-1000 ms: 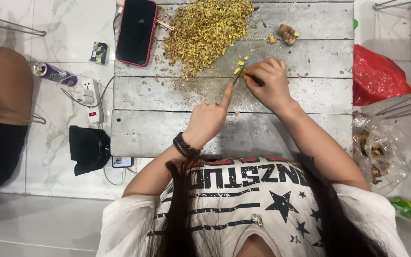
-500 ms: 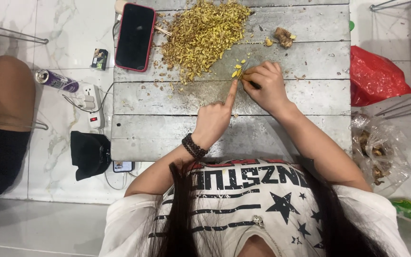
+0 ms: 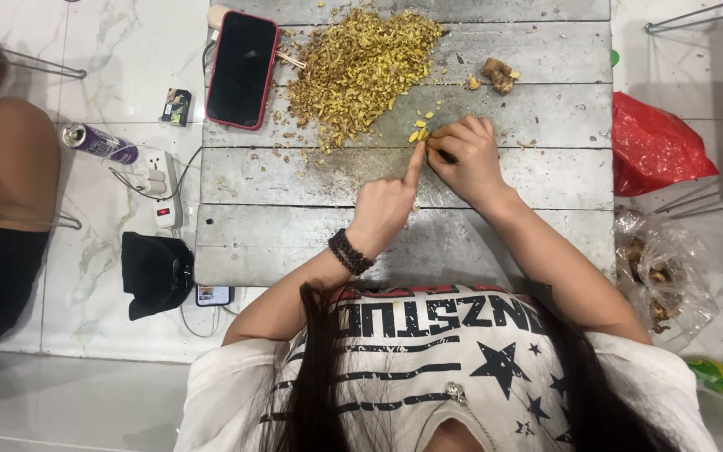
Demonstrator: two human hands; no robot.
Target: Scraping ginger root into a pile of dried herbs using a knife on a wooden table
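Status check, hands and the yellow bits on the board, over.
Left hand forefinger pins small yellow pieces. Right hand closed on a thin dark tool. Chopped pile just beyond; nothing blocking.

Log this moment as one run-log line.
left hand: forefinger pinning yellow pieces | right hand: gripping dark tool, closed | board: chopped pile | phone at left
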